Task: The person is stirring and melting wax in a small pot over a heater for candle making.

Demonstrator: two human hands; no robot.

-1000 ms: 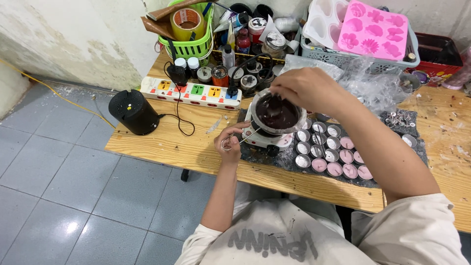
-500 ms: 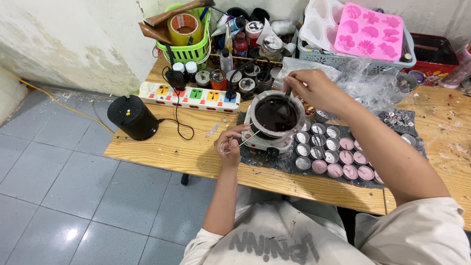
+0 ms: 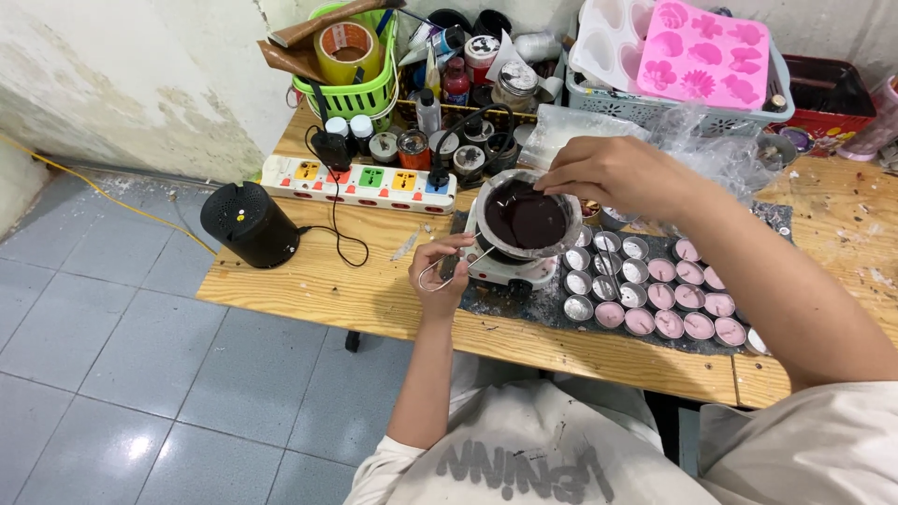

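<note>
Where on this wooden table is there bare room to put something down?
Bare wood lies along the front edge of the table, between the black round speaker and the left hand, below the power strip. The right end past the tray of small cups also looks mostly bare. The back by the green basket is crowded.

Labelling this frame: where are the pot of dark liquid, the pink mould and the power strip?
pot of dark liquid point(image 3: 526, 217), head view, on the liquid's surface.
pink mould point(image 3: 703, 51), head view, its middle.
power strip point(image 3: 360, 182), head view, top face.
</note>
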